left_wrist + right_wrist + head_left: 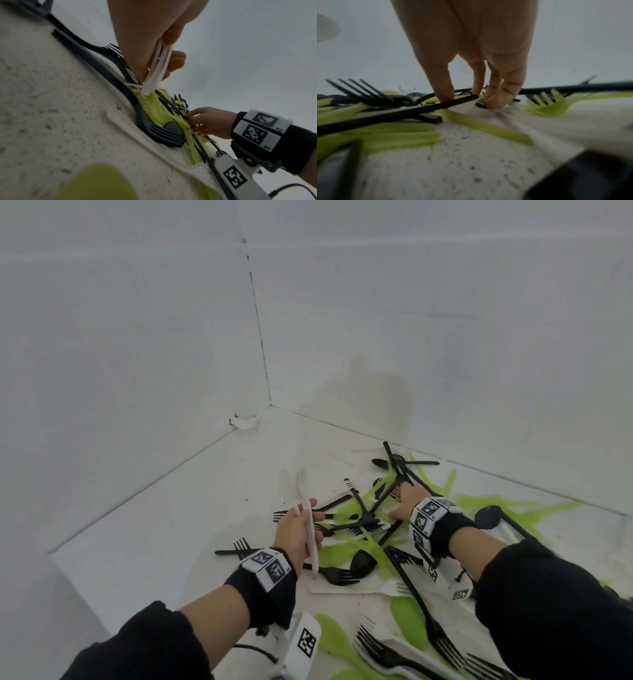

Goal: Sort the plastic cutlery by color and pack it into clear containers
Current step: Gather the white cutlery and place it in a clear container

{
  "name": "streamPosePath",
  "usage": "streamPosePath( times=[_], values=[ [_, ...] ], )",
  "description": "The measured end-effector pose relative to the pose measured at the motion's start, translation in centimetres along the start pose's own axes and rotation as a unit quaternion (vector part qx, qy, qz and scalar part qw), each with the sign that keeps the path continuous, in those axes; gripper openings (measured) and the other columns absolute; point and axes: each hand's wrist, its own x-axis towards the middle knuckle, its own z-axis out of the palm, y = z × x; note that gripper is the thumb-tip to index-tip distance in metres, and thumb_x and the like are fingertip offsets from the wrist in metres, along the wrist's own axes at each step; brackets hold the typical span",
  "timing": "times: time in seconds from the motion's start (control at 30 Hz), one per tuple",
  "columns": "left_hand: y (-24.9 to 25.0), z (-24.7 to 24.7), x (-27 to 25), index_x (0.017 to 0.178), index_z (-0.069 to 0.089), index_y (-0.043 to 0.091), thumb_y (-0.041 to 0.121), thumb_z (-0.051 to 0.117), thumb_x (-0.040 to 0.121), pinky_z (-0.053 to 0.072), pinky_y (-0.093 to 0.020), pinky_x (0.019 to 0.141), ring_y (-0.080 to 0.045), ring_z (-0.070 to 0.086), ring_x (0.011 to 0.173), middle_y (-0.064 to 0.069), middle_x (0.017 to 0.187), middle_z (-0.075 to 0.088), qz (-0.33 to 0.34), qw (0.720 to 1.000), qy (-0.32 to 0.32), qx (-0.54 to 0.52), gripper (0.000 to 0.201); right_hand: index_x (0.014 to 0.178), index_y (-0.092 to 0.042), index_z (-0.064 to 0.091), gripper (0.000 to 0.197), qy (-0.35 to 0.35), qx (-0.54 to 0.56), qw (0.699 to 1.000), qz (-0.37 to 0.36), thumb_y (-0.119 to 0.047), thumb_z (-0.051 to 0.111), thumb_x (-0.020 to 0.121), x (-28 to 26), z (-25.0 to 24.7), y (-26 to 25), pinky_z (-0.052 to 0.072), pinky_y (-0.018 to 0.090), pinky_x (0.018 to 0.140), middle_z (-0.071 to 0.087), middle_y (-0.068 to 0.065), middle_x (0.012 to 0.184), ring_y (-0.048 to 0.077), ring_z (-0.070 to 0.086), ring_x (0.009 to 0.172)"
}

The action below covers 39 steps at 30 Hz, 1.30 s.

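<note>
A tangled pile of black (363, 522), lime-green (349, 510) and white (387, 589) plastic cutlery lies on the white table (178, 508). My left hand (308, 518) hovers at the pile's left edge and grips a bundle of white cutlery (310, 529), its ends pointing away from me. The left wrist view shows the white handles (157, 73) pinched between thumb and fingers. My right hand (406, 499) reaches down into the middle of the pile. Its fingertips (494, 104) touch the table among black forks (368, 93) and green pieces (484, 125), holding nothing that I can see. No clear container is in view.
White walls meet in a corner behind the table, close behind the pile on the right. A small white fitting (244, 422) sits at that corner. More black forks (394, 652) and green pieces (335, 642) lie near the front edge between my arms.
</note>
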Motion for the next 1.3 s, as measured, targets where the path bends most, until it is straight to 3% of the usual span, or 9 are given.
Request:
streamPosePath(
  times=[0.2, 0.37, 0.5, 0.67, 0.77, 0.97, 1.07, 1.23, 1.3],
  values=[
    [1.0, -0.4, -0.1, 0.100, 0.056, 0.016, 0.009, 0.030, 0.094, 0.034, -0.021, 0.044, -0.013, 0.040, 0.041, -0.002, 0.076, 0.057, -0.012, 0.999, 0.021, 0.025, 0.027, 0.119, -0.004, 0.055, 0.030, 0.042, 0.133, 0.990, 0.022, -0.004, 0.045, 0.090, -0.2, -0.8, 1.6, 0.047, 0.035, 0.096, 0.057, 0.016, 0.124, 0.032, 0.056, 0.113],
    [1.9, -1.2, -0.4, 0.095, 0.055, 0.019, 0.013, 0.031, 0.097, 0.035, -0.023, 0.051, -0.009, 0.044, 0.034, 0.001, 0.077, 0.058, -0.030, 0.998, 0.008, 0.059, 0.025, 0.110, -0.004, 0.060, 0.026, 0.104, 0.223, 0.968, 0.046, -0.006, 0.057, 0.085, -1.0, -1.8, 3.4, 0.049, 0.025, 0.064, 0.062, 0.013, 0.100, 0.027, 0.060, 0.085],
    [2.0, -1.8, -0.7, 0.100, 0.054, 0.018, 0.013, 0.032, 0.097, 0.036, -0.022, 0.050, -0.009, 0.045, 0.034, 0.001, 0.077, 0.058, -0.010, 0.997, 0.018, 0.073, 0.023, 0.109, -0.010, 0.064, 0.023, 0.177, 0.310, 0.932, 0.072, -0.012, 0.055, 0.088, -1.5, -2.6, 4.5, 0.046, 0.030, 0.083, 0.064, 0.012, 0.112, 0.026, 0.059, 0.095],
    [2.2, -1.9, -1.3, 0.095, 0.055, 0.018, 0.014, 0.033, 0.097, 0.035, -0.022, 0.048, -0.011, 0.043, 0.037, 0.000, 0.075, 0.056, 0.006, 0.998, 0.019, 0.067, 0.023, 0.106, -0.013, 0.064, 0.025, 0.335, 0.349, 0.872, 0.075, -0.007, 0.043, 0.093, -2.4, -4.5, 5.4, 0.050, 0.042, 0.086, 0.060, 0.018, 0.116, 0.037, 0.061, 0.100],
    [2.1, -1.5, -1.5, 0.096, 0.057, 0.016, 0.014, 0.038, 0.098, 0.036, -0.021, 0.046, -0.012, 0.041, 0.042, 0.000, 0.075, 0.054, 0.025, 0.998, 0.007, 0.057, 0.019, 0.119, -0.011, 0.055, 0.028, 0.390, 0.378, 0.839, 0.022, -0.008, 0.049, 0.092, -4.1, -7.0, 5.5, 0.041, 0.028, 0.090, 0.060, 0.015, 0.119, 0.031, 0.056, 0.109],
    [0.8, 1.9, -1.8, 0.098, 0.057, 0.010, 0.010, 0.040, 0.100, 0.047, -0.023, 0.045, -0.014, 0.053, 0.046, -0.003, 0.071, 0.053, 0.003, 0.995, -0.090, 0.050, 0.017, 0.110, -0.007, 0.057, 0.022, 0.200, 0.366, 0.902, -0.115, -0.016, 0.058, 0.090, -6.9, -7.4, 2.8, 0.052, 0.035, 0.086, 0.062, 0.006, 0.100, 0.028, 0.061, 0.096],
    [-0.5, 5.0, -2.5, 0.095, 0.056, 0.010, 0.012, 0.039, 0.100, 0.051, -0.029, 0.054, -0.016, 0.059, 0.049, -0.004, 0.072, 0.054, -0.043, 0.987, -0.144, 0.055, 0.017, 0.096, -0.011, 0.053, 0.010, 0.082, 0.412, 0.899, -0.128, -0.017, 0.058, 0.090, -7.7, -4.1, 0.6, 0.055, 0.028, 0.060, 0.059, 0.001, 0.082, 0.019, 0.060, 0.067],
    [-2.2, 8.2, -3.1, 0.094, 0.055, 0.011, 0.024, 0.030, 0.101, 0.034, -0.019, 0.038, -0.014, 0.041, 0.038, -0.004, 0.070, 0.053, -0.091, 0.972, -0.204, 0.068, 0.029, 0.100, -0.013, 0.058, 0.018, 0.111, 0.350, 0.925, -0.097, -0.024, 0.061, 0.087, -6.3, -1.1, 0.5, 0.049, 0.030, 0.077, 0.062, 0.003, 0.094, 0.021, 0.060, 0.086],
    [-2.6, 8.7, -2.7, 0.089, 0.056, 0.012, 0.033, 0.030, 0.102, 0.028, -0.017, 0.037, -0.011, 0.033, 0.035, -0.002, 0.064, 0.047, -0.094, 0.976, -0.191, 0.056, 0.035, 0.104, -0.010, 0.060, 0.022, 0.111, 0.334, 0.930, -0.108, -0.023, 0.062, 0.086, -6.0, -1.6, 1.1, 0.046, 0.020, 0.072, 0.060, 0.000, 0.091, 0.017, 0.057, 0.085]
  ],
)
